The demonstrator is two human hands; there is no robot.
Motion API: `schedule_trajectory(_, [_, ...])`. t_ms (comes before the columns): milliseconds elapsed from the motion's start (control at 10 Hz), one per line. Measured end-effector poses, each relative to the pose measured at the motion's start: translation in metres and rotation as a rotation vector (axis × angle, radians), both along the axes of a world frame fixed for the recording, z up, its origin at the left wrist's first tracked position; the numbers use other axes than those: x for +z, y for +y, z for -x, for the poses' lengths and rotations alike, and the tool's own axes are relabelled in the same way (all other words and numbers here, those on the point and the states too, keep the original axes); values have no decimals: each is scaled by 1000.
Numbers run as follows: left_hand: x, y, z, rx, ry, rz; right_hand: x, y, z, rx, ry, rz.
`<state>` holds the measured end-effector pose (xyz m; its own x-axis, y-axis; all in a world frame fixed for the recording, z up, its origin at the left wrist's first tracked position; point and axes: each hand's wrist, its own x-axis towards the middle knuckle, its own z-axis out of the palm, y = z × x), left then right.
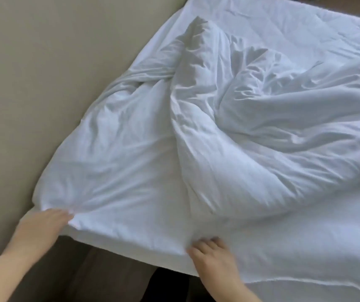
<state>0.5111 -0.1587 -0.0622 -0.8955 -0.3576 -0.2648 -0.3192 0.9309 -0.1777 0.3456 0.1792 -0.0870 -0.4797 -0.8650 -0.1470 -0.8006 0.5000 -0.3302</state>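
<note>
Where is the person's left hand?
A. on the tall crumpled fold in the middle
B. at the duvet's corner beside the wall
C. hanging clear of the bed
B: the left hand holds the duvet at its near corner, beside the wall.

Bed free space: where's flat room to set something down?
Flat white sheet near right, between right hand and crumpled white duvet. Also the far strip beyond the duvet's peak. Crowded: bunched centre, and the corner at the left hand by the beige wall.
</note>
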Motion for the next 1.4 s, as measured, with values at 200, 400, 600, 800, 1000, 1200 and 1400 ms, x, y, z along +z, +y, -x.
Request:
schedule_trajectory(200, [8, 34, 42, 582, 62, -117, -29, 53, 27, 32, 211, -96])
schedule_trajectory(400, [4, 81, 89, 401, 65, -328, -10, 117, 67, -257, 31, -113])
schedule_trajectory(600, [-21, 114, 137, 409, -150, -368, -26, 119, 103, -358, 208, -59])
schedule_trajectory(800, [-25, 118, 132, 381, -154, -302, 20, 85, 81, -573, 369, 290])
schedule_trajectory(1000, [-22, 132, 123, 377, 108, -398, -14, 75, 23, -546, 147, 223])
schedule_trajectory(1200, [5, 219, 137, -193, 428, -511, -21, 125, 42, -372, 124, 185])
schedule_trajectory(1400, [0, 400, 208, -586, 413, -667, -27, 294, 75, -644, 299, 184])
